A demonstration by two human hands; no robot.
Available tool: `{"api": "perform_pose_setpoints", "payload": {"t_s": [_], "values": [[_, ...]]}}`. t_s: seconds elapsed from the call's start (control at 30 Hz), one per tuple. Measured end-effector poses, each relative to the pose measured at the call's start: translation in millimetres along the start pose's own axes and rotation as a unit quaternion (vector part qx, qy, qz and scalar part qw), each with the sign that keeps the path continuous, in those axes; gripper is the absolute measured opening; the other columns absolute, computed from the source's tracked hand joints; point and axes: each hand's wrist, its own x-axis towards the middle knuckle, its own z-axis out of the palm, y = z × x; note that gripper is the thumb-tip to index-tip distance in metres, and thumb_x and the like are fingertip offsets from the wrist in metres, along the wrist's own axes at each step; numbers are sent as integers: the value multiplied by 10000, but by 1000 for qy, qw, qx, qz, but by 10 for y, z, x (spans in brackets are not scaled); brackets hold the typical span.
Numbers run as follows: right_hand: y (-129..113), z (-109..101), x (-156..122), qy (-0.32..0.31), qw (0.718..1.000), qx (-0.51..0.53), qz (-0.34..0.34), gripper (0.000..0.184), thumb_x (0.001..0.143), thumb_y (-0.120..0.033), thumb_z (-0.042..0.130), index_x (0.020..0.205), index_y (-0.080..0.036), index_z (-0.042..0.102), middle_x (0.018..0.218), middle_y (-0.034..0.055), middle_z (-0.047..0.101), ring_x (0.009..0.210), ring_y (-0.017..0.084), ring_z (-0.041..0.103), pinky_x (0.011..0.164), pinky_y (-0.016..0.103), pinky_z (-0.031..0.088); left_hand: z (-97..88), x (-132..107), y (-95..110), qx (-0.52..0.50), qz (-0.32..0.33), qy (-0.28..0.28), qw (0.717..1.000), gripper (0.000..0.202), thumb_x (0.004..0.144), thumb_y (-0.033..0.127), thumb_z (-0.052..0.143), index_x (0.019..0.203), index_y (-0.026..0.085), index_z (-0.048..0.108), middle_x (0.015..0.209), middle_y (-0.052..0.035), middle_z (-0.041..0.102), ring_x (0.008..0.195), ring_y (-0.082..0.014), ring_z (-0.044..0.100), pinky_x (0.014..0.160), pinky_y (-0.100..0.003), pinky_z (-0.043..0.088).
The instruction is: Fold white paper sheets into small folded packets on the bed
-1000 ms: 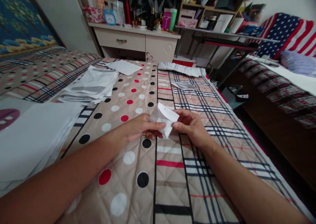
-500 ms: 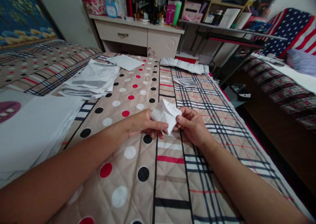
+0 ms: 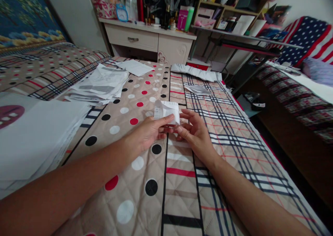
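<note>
A small folded piece of white printed paper (image 3: pixel 168 110) is in front of me, above the quilted bedspread. My left hand (image 3: pixel 153 130) pinches it, thumb flat on top and fingers underneath. Its upper left part shows print, and a flap lies across the middle. At the paper's lower right edge is my right hand (image 3: pixel 194 130), its fingers apart and its thumb tip close to my left fingertips. Whether those right fingers touch the paper is hard to make out.
Left of my hands lie a stack of printed sheets (image 3: pixel 100 81) and a larger pile of white paper (image 3: pixel 44 135). Farther off are a row of folded papers (image 3: pixel 196 72) and a flat folded piece (image 3: pixel 198 89). A white dresser (image 3: pixel 132 38) stands beyond the bed.
The folded paper has turned from a tilted, pointed position to a squarer one and moved slightly left. My right hand has loosened its pinch on the paper's right edge, its fingers spreading.
</note>
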Motion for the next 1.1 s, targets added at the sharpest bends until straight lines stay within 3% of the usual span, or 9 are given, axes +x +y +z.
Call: {"api": "perform_pose_setpoints", "payload": {"t_s": [0.13, 0.27, 0.43, 0.63, 0.77, 1.1], "values": [[-28, 7, -24, 36, 998, -50, 16, 312, 791, -413, 719, 997, -214, 598, 930, 40, 650, 645, 120, 589, 530, 233, 508, -5, 4, -8, 7, 3, 6, 1000, 300, 665, 304, 827, 894, 157, 701, 740, -9, 691, 589, -69, 586, 487, -163, 358], [-47, 11, -52, 37, 994, -102, 9, 276, 828, -459, 669, 799, -188, 622, 627, 1, 603, 528, 117, 534, 482, 228, 432, 18, -4, -32, 18, 22, 37, 999, 279, 662, 321, 825, 840, 152, 692, 730, 0, 675, 591, -61, 561, 500, -166, 358], [-66, 9, -71, 17, 991, -129, -2, 294, 878, -451, 606, 775, -176, 631, 602, -2, 585, 523, 114, 514, 482, 225, 406, 5, -10, -88, 87, 65, 34, 994, 314, 620, 323, 843, 823, 142, 686, 685, 11, 633, 582, -66, 528, 499, -175, 352], [-92, -16, -93, -5, 996, -85, 24, 280, 881, -405, 601, 728, -171, 621, 594, -8, 572, 528, 112, 510, 495, 220, 408, -33, -8, -132, 172, 92, -1, 981, 301, 646, 359, 814, 762, 124, 667, 633, 13, 594, 464, -44, 427, 435, -188, 301], [-86, -2, -94, -23, 998, -43, 50, 270, 867, -418, 612, 744, -178, 607, 614, -10, 589, 516, 111, 514, 486, 223, 417, -33, -16, -120, 206, 120, -11, 971, 280, 680, 377, 785, 735, 133, 657, 625, 12, 599, 451, -48, 433, 421, -187, 310], [-93, 24, -76, 11, 997, -73, 36, 253, 846, -394, 635, 710, -182, 611, 582, -4, 589, 528, 125, 522, 504, 231, 417, 51, -31, -148, 213, 169, 46, 961, 198, 708, 325, 751, 701, 143, 672, 583, 16, 621, 466, -70, 482, 435, -189, 350]]}}
